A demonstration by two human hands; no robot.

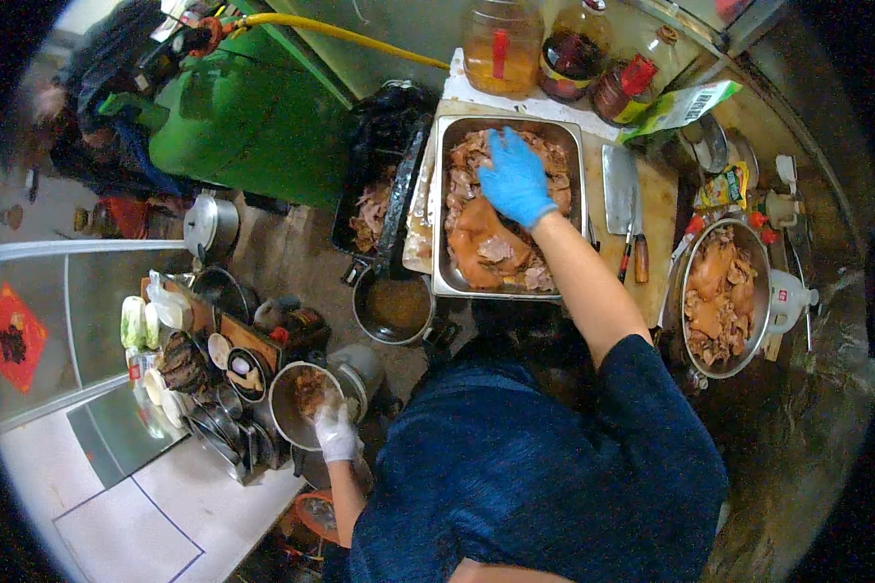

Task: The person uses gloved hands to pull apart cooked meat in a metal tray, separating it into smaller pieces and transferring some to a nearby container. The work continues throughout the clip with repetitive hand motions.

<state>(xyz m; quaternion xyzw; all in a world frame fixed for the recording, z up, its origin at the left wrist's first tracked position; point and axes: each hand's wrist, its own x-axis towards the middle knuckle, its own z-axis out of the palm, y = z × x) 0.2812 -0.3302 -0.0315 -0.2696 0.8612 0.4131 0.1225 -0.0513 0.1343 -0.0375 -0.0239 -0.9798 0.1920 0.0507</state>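
My right hand (516, 177), in a blue glove, lies palm down on cooked meat (492, 237) in a deep rectangular steel pan (571, 280). Its fingers are slightly spread, with no piece visibly gripped; the palm side is hidden. The meat is in brown pieces, some with smooth skin. At the lower left, my left hand (335, 433), in a whitish glove, is blurred at the rim of a round metal pot (278, 393). Reddish-brown food (310, 390) lies inside that pot. Whether the left fingers hold anything is not visible.
Right of the pan, a cleaver (620, 189) and a wooden-handled knife (641, 255) lie on a cutting board (663, 211). A steel bowl of meat (764, 313) stands farther right. Jars (502, 51) stand behind. A black tray (343, 222) and a pot of liquid (394, 302) are left.
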